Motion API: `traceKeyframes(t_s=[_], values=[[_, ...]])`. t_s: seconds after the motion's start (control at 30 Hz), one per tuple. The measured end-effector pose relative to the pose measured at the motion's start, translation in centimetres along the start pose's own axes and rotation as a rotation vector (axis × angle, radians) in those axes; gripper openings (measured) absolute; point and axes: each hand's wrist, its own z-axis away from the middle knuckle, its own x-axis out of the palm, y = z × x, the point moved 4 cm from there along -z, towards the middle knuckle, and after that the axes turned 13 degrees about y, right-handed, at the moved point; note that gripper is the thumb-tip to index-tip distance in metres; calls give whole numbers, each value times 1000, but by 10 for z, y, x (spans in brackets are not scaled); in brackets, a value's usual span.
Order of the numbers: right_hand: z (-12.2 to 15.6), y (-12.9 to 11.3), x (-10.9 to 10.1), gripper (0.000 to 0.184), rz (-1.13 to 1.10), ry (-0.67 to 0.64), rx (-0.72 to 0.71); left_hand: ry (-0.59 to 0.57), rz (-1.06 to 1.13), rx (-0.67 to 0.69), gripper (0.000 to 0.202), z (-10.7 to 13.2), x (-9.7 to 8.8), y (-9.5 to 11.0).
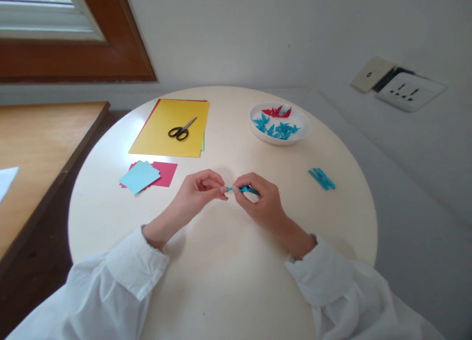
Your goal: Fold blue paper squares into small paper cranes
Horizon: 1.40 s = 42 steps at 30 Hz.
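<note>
My left hand [202, 190] and my right hand [258, 198] meet over the middle of the round cream table [221, 281]. Between their fingertips sits a small folded piece of blue paper [243, 188]. My right hand is wrapped round most of it, and my left hand pinches its left tip. Both hands are closed. White sleeves cover both forearms.
A yellow sheet [167, 133] with black scissors [182, 129] on it lies at the back left. Light blue [139, 177] and red paper squares [167, 173] lie in front of it. A white bowl [279, 133] holds several blue and red folded pieces. Folded blue strips [322, 178] lie at the right.
</note>
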Motion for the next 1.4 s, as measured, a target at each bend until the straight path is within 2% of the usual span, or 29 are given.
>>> traceKeyframes(t_s=[0.23, 0.47, 0.73, 1.07, 1.4], values=[[0, -3, -1, 7, -11, 12, -18, -3, 41, 17, 10, 0, 0, -1], [1, -1, 0, 6, -25, 5, -39, -71, 90, -85, 13, 1, 4, -2], [1, -2, 1, 6, -43, 17, -86, -15, -7, 17, 16, 1, 4, 2], [0, -4, 1, 6, -41, 44, -35, 16, -85, 151, 18, 0, 3, 0], [-1, 0, 2, 6, -74, 18, 35, 4, -56, 79, 28, 2, 6, 3]])
